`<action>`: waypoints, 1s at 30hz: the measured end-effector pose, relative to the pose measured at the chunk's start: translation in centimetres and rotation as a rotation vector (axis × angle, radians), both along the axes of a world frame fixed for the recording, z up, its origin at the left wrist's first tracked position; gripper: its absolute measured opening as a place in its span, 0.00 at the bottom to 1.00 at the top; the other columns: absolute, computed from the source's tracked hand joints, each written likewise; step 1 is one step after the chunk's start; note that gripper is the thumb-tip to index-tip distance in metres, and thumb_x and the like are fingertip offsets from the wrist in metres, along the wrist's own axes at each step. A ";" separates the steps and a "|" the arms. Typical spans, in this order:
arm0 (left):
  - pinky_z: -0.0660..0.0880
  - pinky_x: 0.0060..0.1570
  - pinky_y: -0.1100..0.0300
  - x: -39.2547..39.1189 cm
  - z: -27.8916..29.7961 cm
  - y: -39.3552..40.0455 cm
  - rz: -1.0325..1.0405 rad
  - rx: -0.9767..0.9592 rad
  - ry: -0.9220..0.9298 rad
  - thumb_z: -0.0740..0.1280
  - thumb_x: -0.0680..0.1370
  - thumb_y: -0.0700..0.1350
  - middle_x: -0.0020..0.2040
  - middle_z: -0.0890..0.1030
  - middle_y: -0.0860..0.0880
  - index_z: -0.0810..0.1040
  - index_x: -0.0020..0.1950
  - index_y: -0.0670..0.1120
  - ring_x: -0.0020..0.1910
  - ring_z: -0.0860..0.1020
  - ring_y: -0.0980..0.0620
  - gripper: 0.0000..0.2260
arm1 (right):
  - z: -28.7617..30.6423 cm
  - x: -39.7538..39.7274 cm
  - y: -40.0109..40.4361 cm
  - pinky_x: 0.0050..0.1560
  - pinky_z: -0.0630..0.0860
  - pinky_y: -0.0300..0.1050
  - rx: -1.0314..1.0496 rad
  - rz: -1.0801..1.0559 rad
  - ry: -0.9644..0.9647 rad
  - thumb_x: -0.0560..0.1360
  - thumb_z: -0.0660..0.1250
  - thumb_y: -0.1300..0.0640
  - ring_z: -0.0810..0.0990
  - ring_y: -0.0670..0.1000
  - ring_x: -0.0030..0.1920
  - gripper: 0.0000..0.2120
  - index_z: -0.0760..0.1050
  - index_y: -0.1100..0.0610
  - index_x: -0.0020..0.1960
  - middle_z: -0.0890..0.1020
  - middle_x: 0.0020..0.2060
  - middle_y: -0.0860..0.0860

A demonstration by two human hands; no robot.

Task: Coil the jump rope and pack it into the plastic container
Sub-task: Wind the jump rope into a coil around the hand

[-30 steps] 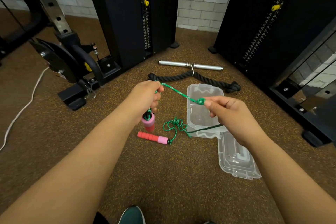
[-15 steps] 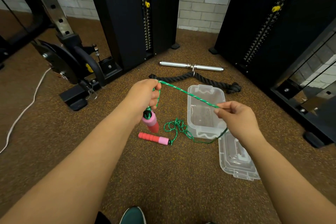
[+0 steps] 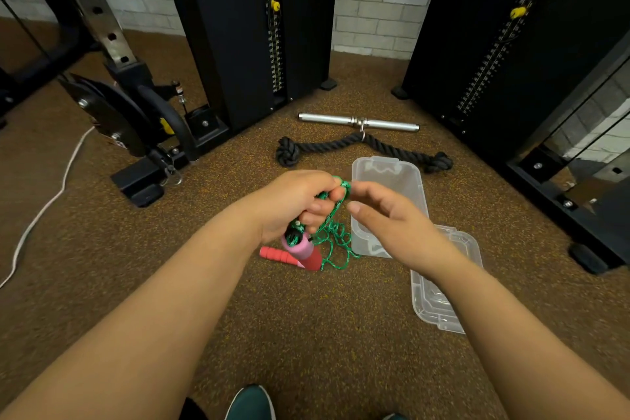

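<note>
My left hand (image 3: pixel 293 201) is shut on the green jump rope (image 3: pixel 335 246), holding loops of it together with one pink-and-red handle (image 3: pixel 301 249) that hangs below the fist. The rest of the rope lies tangled on the floor beside the other red handle (image 3: pixel 274 253). My right hand (image 3: pixel 388 225) is right next to the left, fingertips at the top loop, thumb and index finger apart. The clear plastic container (image 3: pixel 385 169) stands open on the floor behind my right hand. Its lid (image 3: pixel 439 303) lies to the right, partly under my wrist.
A black triceps rope (image 3: pixel 361 143) and a steel bar (image 3: pixel 358 122) lie beyond the container. Black cable-machine columns (image 3: pixel 245 27) stand at left and right. A weight plate (image 3: pixel 102 109) and a white cord (image 3: pixel 44 208) are at left. My shoe (image 3: pixel 250 402) shows at the bottom.
My right hand has brought its stretch of rope leftward to my left hand, making another loop there. The taut span between the hands is gone.
</note>
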State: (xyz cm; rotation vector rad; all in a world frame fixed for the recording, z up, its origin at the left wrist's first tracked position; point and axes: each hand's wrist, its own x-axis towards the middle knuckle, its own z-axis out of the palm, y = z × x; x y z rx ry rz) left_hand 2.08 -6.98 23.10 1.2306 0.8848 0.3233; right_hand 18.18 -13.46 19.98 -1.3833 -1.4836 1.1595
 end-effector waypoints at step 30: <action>0.78 0.51 0.60 -0.6 1.0 -0.4 -0.236 0.271 0.204 0.55 0.82 0.49 0.47 0.85 0.46 0.78 0.54 0.44 0.44 0.84 0.52 0.15 | 2.4 0.4 -0.9 0.34 0.68 0.38 0.138 -0.196 -0.125 0.77 0.63 0.55 0.69 0.43 0.31 0.07 0.75 0.54 0.41 0.72 0.30 0.46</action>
